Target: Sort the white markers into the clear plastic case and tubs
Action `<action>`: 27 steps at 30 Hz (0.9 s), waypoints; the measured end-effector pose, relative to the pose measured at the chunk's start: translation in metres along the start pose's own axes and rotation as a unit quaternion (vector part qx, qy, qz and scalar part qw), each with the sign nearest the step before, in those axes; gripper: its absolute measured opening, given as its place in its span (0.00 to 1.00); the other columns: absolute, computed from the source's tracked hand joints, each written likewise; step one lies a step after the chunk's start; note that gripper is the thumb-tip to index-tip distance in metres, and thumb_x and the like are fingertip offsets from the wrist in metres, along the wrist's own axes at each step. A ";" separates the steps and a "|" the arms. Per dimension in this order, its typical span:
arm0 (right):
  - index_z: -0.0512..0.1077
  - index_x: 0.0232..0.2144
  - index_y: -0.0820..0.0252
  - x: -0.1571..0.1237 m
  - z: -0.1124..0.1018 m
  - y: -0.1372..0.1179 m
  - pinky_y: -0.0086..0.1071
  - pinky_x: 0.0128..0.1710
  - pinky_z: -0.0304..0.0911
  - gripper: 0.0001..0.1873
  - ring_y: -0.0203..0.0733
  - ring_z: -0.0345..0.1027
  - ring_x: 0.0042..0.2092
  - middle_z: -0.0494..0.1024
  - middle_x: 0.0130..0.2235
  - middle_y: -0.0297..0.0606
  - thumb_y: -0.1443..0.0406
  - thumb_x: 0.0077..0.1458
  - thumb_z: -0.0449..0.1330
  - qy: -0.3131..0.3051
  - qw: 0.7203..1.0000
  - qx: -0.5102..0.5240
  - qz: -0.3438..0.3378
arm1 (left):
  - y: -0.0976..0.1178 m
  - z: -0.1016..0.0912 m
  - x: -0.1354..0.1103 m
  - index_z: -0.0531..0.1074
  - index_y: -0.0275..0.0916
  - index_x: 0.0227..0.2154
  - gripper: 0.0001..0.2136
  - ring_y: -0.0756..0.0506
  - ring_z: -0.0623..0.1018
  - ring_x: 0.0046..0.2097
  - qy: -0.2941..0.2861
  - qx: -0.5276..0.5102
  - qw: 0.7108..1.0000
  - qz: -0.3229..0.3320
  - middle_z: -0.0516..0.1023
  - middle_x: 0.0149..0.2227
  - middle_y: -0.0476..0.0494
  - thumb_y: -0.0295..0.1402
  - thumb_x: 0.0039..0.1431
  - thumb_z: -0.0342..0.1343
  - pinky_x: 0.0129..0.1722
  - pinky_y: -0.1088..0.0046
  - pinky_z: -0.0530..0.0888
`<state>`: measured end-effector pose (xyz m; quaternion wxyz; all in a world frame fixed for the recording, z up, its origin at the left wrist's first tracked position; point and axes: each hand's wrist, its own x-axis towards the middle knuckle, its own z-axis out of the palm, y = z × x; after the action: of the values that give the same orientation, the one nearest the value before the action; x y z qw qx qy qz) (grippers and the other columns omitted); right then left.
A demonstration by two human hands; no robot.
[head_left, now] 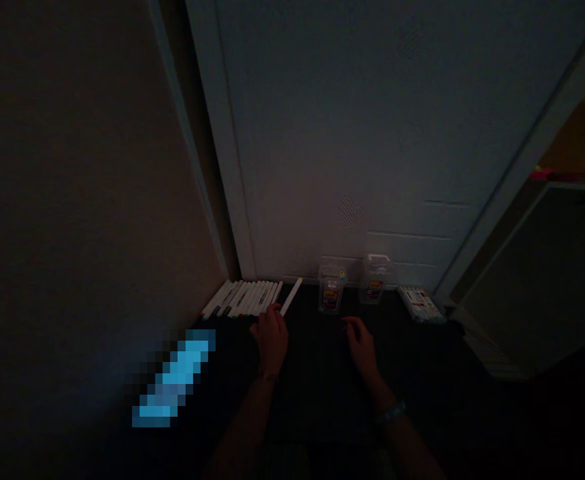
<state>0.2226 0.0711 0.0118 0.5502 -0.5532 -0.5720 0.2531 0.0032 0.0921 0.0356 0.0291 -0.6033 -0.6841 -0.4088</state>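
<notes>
The scene is very dark. A row of several white markers [245, 297] lies side by side on the dark floor by the door. My left hand [271, 337] rests at the right end of that row, fingers curled, its fingertips at one white marker [291, 297] lying slightly apart from the others. Whether it grips that marker is unclear. My right hand [360, 347] lies palm down on the floor in front of two clear plastic marker cases [331, 288], fingers loosely bent and holding nothing.
A second clear case [375, 279] stands beside the first. Another group of markers [420, 303] lies at the right near the door frame. A white door [352, 133] rises behind. A wall is at the left, with a blurred glowing blue patch [172, 377] low beside it.
</notes>
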 end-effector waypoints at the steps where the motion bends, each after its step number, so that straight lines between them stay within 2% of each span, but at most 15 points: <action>1: 0.69 0.40 0.58 0.000 0.000 0.000 0.30 0.31 0.60 0.16 0.40 0.67 0.32 0.74 0.31 0.36 0.56 0.55 0.48 -0.002 1.000 0.001 0.000 | -0.003 -0.002 0.002 0.64 0.39 0.43 0.13 0.43 0.71 0.41 0.017 -0.055 0.998 -0.022 0.72 0.38 0.41 0.33 0.62 0.37 0.43 0.63 0.62; 4: 0.69 0.40 0.57 0.000 0.001 -0.001 0.30 0.31 0.61 0.16 0.39 0.67 0.32 0.73 0.31 0.36 0.56 0.56 0.49 -0.004 1.000 0.010 0.003 | -0.009 -0.005 0.006 0.63 0.40 0.40 0.13 0.46 0.71 0.37 0.051 -0.242 0.966 -0.077 0.71 0.35 0.44 0.36 0.61 0.35 0.38 0.70 0.67; 6: 0.68 0.43 0.57 -0.001 0.002 -0.005 0.30 0.31 0.61 0.18 0.39 0.66 0.32 0.73 0.31 0.36 0.55 0.56 0.49 -0.010 1.000 0.029 0.004 | -0.010 -0.006 0.006 0.63 0.41 0.37 0.12 0.47 0.71 0.37 0.026 -0.334 0.938 -0.092 0.70 0.35 0.46 0.38 0.60 0.37 0.34 0.73 0.68; 8: 0.63 0.49 0.56 -0.002 0.003 -0.012 0.31 0.33 0.62 0.21 0.39 0.67 0.33 0.73 0.32 0.36 0.55 0.56 0.49 -0.023 0.998 0.060 0.000 | -0.008 -0.004 0.004 0.64 0.40 0.34 0.12 0.47 0.71 0.36 -0.034 -0.390 0.916 -0.090 0.69 0.34 0.47 0.40 0.58 0.39 0.32 0.75 0.69; 11: 0.54 0.56 0.55 -0.005 0.004 -0.021 0.31 0.35 0.63 0.27 0.38 0.67 0.35 0.72 0.36 0.36 0.55 0.55 0.50 -0.043 0.994 0.097 -0.015 | -0.001 0.002 0.000 0.66 0.40 0.33 0.13 0.49 0.70 0.34 -0.169 -0.423 0.887 -0.073 0.69 0.32 0.49 0.42 0.57 0.42 0.31 0.76 0.69; 14: 0.60 0.51 0.55 -0.006 0.005 -0.021 0.29 0.33 0.61 0.22 0.37 0.65 0.33 0.71 0.33 0.35 0.54 0.57 0.47 -0.061 0.994 0.086 -0.003 | 0.005 0.010 -0.003 0.67 0.39 0.32 0.16 0.51 0.67 0.27 -0.314 -0.416 0.852 -0.056 0.66 0.24 0.52 0.45 0.57 0.41 0.27 0.78 0.65; 16: 0.66 0.43 0.56 -0.005 0.006 -0.016 0.27 0.28 0.59 0.19 0.36 0.62 0.29 0.68 0.28 0.32 0.53 0.57 0.45 -0.070 0.995 0.070 0.018 | 0.007 0.013 -0.003 0.68 0.39 0.33 0.18 0.52 0.63 0.23 -0.357 -0.413 0.837 -0.047 0.62 0.19 0.54 0.46 0.57 0.39 0.24 0.78 0.62; 20: 0.66 0.31 0.57 -0.001 0.006 -0.006 0.25 0.25 0.55 0.18 0.34 0.58 0.26 0.65 0.24 0.30 0.51 0.56 0.46 -0.065 0.995 0.075 0.031 | 0.012 0.014 -0.005 0.67 0.39 0.38 0.20 0.50 0.64 0.23 -0.353 -0.426 0.832 -0.039 0.61 0.18 0.55 0.48 0.58 0.38 0.26 0.77 0.62; 23: 0.66 0.30 0.57 0.001 0.006 -0.003 0.26 0.25 0.55 0.17 0.34 0.58 0.26 0.65 0.24 0.30 0.51 0.55 0.47 -0.040 0.995 0.085 0.031 | 0.015 0.015 -0.007 0.67 0.38 0.38 0.20 0.50 0.66 0.25 -0.355 -0.429 0.830 -0.033 0.63 0.20 0.53 0.49 0.57 0.40 0.27 0.77 0.62; 27: 0.66 0.29 0.57 0.002 0.006 -0.002 0.26 0.26 0.55 0.17 0.35 0.59 0.27 0.66 0.24 0.30 0.51 0.56 0.47 -0.024 0.996 0.081 0.029 | 0.013 0.021 -0.007 0.67 0.38 0.34 0.18 0.51 0.64 0.25 -0.323 -0.419 0.848 -0.036 0.63 0.21 0.54 0.48 0.54 0.45 0.27 0.78 0.61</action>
<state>0.2167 0.0741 0.0128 0.5717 -0.5174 -0.5460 0.3276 0.0257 0.0981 0.0247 -0.4641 -0.6308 -0.4397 -0.4398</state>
